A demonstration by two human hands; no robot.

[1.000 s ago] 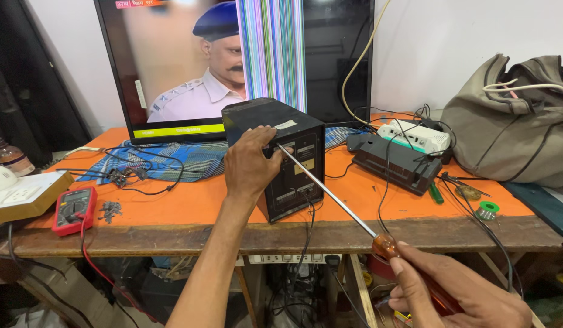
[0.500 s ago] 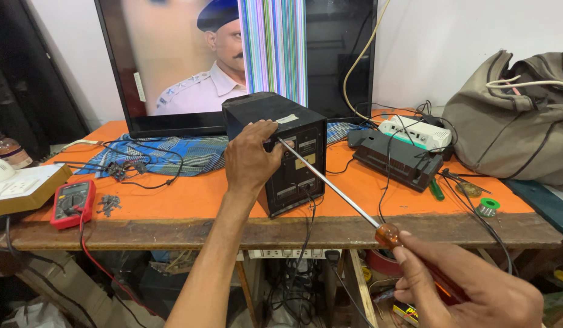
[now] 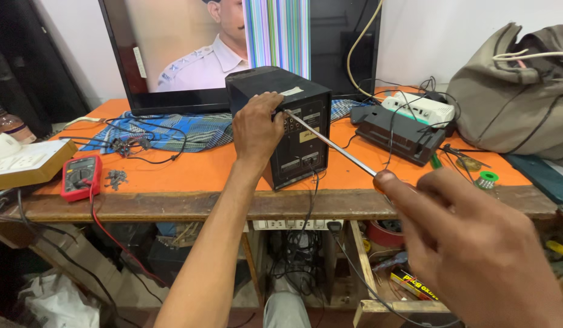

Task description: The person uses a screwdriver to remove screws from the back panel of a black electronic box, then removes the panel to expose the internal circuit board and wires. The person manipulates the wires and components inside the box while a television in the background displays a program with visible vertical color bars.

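Here the right hand (image 3: pixel 476 249) is wrapped tight around the handle of a long screwdriver (image 3: pixel 330 144). The arm comes in low and the thin metal rod slants up to the back of a black box (image 3: pixel 296 130). Its tip touches the box near the top. The left hand (image 3: pixel 256 129) reaches out straight and grips the box's upper edge, fingers curled over it. The box stands on the orange table (image 3: pixel 190 176). Behind the box is a big screen (image 3: pixel 233 48). Left of the box lies a red meter (image 3: pixel 81 177).
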